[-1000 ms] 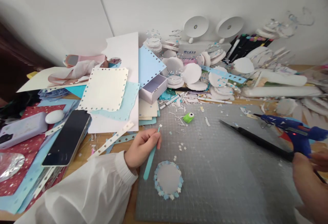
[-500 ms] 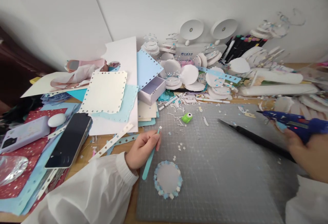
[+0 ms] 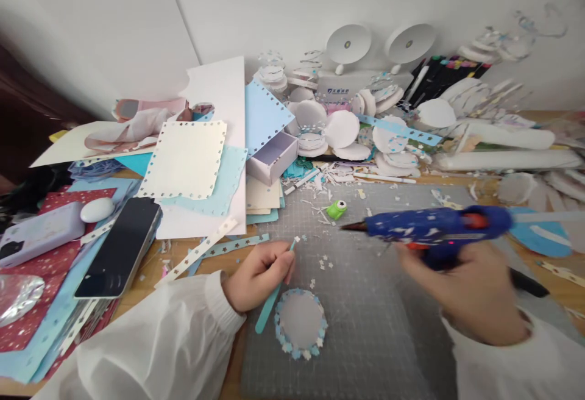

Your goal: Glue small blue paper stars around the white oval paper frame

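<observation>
My left hand (image 3: 266, 269) is closed around slim teal tweezers (image 3: 266, 313), with a small white paper flower (image 3: 297, 239) at their tip. In my right hand (image 3: 475, 290) is a blue hot glue gun (image 3: 411, 227), its dark nozzle pointing left over the cutting mat (image 3: 388, 339). Below my left hand lies a round white disc (image 3: 300, 319) edged with light blue and white paper flowers. Several loose white flowers (image 3: 325, 261) lie just above it. A green craft punch (image 3: 336, 209) stands on the mat beyond. Partly hidden behind my right hand is a black pen-like tool (image 3: 528, 282).
At the left are a phone (image 3: 117, 247), punched cream paper (image 3: 183, 159) and coloured sheets. A lilac open box (image 3: 273, 159) adjoins them. White paper discs (image 3: 342, 129), scraps and markers (image 3: 441, 80) crowd the back. A blue paper piece (image 3: 539, 232) lies at the right.
My right hand has lifted the glue gun and swung it left over the mat, uncovering the blue paper. My left hand has shifted slightly right with the tweezers and flower.
</observation>
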### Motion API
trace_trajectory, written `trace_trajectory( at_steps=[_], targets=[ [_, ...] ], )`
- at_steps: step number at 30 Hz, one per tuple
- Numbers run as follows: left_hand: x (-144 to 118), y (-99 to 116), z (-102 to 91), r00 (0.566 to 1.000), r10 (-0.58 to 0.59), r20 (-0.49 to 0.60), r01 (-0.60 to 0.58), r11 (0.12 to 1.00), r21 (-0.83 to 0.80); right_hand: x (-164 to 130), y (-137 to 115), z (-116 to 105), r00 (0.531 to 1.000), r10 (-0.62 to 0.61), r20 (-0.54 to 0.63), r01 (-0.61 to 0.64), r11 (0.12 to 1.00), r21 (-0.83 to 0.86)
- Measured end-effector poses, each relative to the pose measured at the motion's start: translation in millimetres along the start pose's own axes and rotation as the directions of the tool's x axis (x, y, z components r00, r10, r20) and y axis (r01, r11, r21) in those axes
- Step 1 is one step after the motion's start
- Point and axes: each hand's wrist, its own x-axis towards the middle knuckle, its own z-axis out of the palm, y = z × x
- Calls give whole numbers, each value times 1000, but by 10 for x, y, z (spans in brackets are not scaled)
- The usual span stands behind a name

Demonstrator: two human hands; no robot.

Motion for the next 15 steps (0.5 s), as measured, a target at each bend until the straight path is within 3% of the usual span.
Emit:
trace_trajectory(
  at_steps=[2, 5, 15],
  targets=[
    [-7, 6, 4, 1000, 9, 20, -9, 1000, 14, -56, -104, 201, 993, -103, 50, 98, 990, 103],
    [-15, 4, 8, 997, 43, 58, -44, 999, 17, -144, -119, 367, 981, -163, 109, 143, 975, 172],
    [-8, -4, 7, 990, 57, 132, -57, 998, -8, -203, -47, 383, 972, -187, 143, 166, 975, 150]
  ],
)
